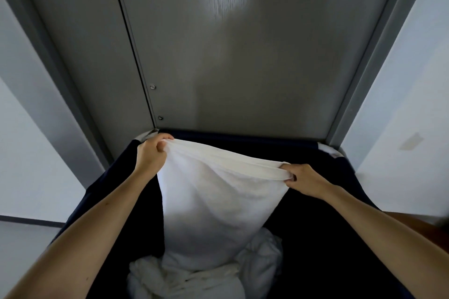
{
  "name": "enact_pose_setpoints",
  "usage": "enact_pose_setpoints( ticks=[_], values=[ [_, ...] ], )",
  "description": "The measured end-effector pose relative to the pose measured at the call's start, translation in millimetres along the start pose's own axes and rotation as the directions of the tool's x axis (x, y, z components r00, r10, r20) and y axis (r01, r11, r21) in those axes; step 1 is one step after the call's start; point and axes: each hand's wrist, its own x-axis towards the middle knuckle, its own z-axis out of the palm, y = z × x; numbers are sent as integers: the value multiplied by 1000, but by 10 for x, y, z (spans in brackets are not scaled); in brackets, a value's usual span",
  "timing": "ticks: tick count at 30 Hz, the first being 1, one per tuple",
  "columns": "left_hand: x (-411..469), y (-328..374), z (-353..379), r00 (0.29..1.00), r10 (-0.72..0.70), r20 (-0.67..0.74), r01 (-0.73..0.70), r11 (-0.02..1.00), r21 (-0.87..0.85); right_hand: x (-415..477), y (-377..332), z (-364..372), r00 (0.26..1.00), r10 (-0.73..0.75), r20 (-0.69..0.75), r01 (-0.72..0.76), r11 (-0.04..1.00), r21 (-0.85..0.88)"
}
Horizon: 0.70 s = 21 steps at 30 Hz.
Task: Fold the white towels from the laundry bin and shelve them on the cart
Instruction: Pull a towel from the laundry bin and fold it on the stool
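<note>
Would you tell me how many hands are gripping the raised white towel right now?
2: the left hand grips the white towel at the left end of its top edge, the right hand at the right end. It hangs into the dark bin over crumpled white laundry.

The white towel (218,196) is soft cloth, matt, with a fine nap over its body and a flatter woven band along its top hem. The heap of white towels (192,279) beneath it is the same matt cloth, crumpled. The laundry bin (345,184) is walled in dark navy fabric, smooth and dull (its weave is too dark to make out). The grey door panel (267,68) has a satin finish, and a patch of light on it shows a fine vertical grain. Two small round fasteners (152,86) beside its seam are shiny metal. The walls (413,104) are smooth, matt and pale.
</note>
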Motion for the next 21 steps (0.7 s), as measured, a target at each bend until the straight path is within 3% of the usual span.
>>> enact_pose_setpoints(
  ticks=[5,9,12,15,18,21],
  values=[
    [1,-140,-94,999,7,41,-12,994,104,46,-94,-80,997,-76,-13,75,996,-39],
    [30,-333,-133,974,64,218,-114,968,225,140,-218,-228,990,-118,-71,112,990,-92],
    [0,-274,-130,991,-14,136,-4,992,129,255,-377,-381,971,-144,-190,128,987,-93],
    [-32,-115,-114,991,-134,8,134,990,-47,344,-502,-465,950,-78,-304,47,993,-106],
    [-30,-5,-75,991,-133,-20,126,970,-206,369,-527,-510,922,-71,-381,60,997,-41],
    [50,41,-156,989,45,139,-36,997,-64,321,-478,-591,908,-39,-418,64,997,47]
  ],
)
